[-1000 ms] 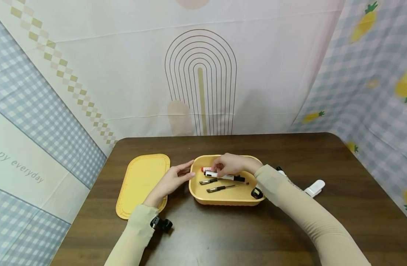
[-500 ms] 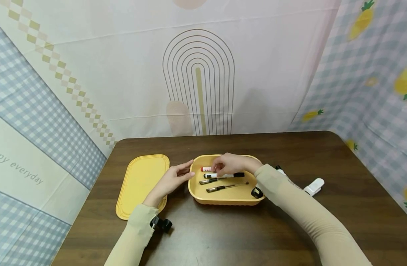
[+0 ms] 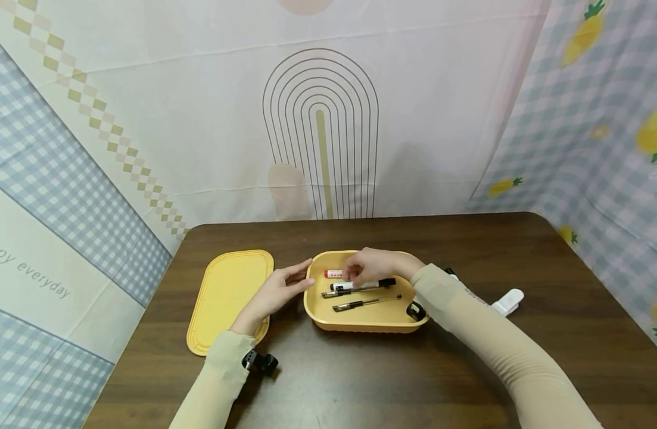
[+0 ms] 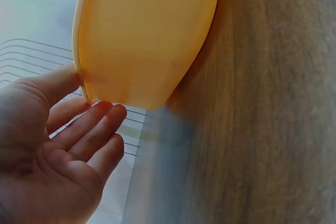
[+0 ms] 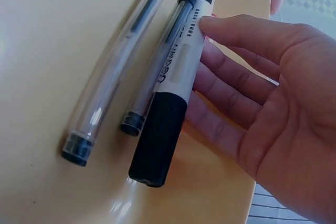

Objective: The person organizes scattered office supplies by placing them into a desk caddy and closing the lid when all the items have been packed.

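Two pens lie in the yellow box, clips to the left, and just beyond them I have a white marker with a black cap between the bent thumb and fingers of my right hand. The marker is inside the box, up against the farther pen, its black cap pointing right; whether it rests fully on the bottom I cannot tell. Behind it a red marker sits partly hidden by my fingers. My left hand has its fingers loose and a little spread, thumb at the rim, fingertips by the outside of the box's left end; how hard they press I cannot tell. The lid lies flat on the table to the left of the box. I judge the step in hand to be setting the marker in line with the pens. The next move seems to call for straightening it gently, then easing thumb and fingers apart so it does not roll, with my left hand keeping the box steady
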